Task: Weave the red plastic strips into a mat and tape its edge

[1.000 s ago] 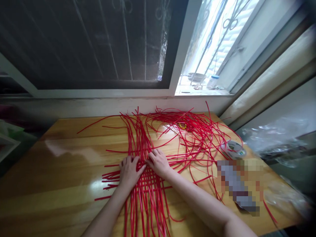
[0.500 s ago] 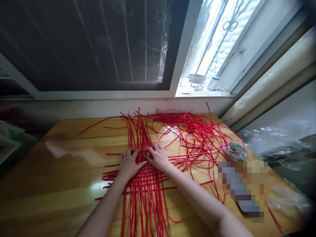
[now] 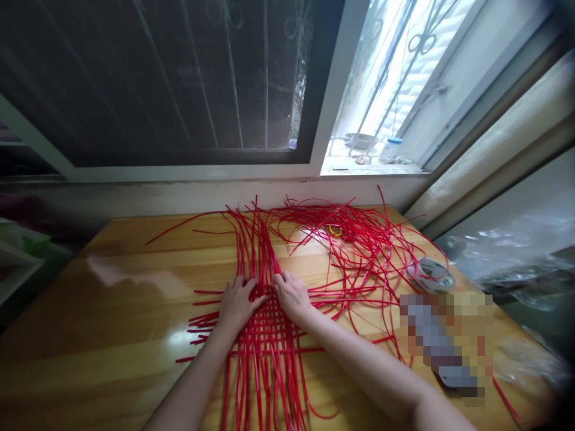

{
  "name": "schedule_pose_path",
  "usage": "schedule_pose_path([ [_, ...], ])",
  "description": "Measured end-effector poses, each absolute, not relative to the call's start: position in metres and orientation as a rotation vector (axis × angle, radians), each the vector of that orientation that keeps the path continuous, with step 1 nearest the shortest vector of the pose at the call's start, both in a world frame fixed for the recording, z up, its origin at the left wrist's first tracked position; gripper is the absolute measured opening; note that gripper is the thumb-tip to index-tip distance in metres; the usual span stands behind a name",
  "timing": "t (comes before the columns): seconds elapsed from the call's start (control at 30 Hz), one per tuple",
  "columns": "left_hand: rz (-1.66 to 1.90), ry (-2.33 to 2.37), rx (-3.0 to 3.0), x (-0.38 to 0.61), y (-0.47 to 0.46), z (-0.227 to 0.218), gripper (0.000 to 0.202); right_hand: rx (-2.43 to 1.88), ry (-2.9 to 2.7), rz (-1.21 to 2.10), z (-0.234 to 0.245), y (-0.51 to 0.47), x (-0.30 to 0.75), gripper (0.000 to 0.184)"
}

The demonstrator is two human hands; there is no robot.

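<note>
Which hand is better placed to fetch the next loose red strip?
Probably right: the right hand lies beside the loose red strips, while the left hand presses the woven strips on the far side.

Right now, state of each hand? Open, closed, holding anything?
Left hand: open, palm down, flat on the red strips.
Right hand: open, palm down on the same strips; nothing gripped that shows.

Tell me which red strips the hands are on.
The woven patch under the left hand and right hand: its strips cross in a grid; the loose tangle further right lies untouched.
</note>
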State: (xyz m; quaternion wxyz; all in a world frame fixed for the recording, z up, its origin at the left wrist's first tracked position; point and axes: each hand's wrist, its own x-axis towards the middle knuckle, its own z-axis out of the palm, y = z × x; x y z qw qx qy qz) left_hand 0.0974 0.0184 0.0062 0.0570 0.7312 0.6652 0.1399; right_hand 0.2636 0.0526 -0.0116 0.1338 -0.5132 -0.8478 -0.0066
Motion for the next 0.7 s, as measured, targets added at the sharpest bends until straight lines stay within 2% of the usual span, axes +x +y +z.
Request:
schedule_pose_path([
  [0.3,0.428,2.030,2.264,0.100,0.012,0.007,0.033,-1.499,-2.441,-0.045,-0.016,0.049,0.263,0.010],
  [0.53,0.620,2.057,2.334,0.105,-0.001,0.008,0.032,-1.505,-2.447,-0.036,-0.015,0.032,0.268,0.009],
  [0.6,0.700,2.025,2.338,0.108,0.000,0.011,0.033,-1.512,-2.443,0.010,-0.013,0.029,0.267,0.010],
  [0.7,0.745,1.722,2.400,0.116,0.008,0.014,0.032,-1.548,-2.377,0.261,-0.006,0.036,0.269,0.011],
])
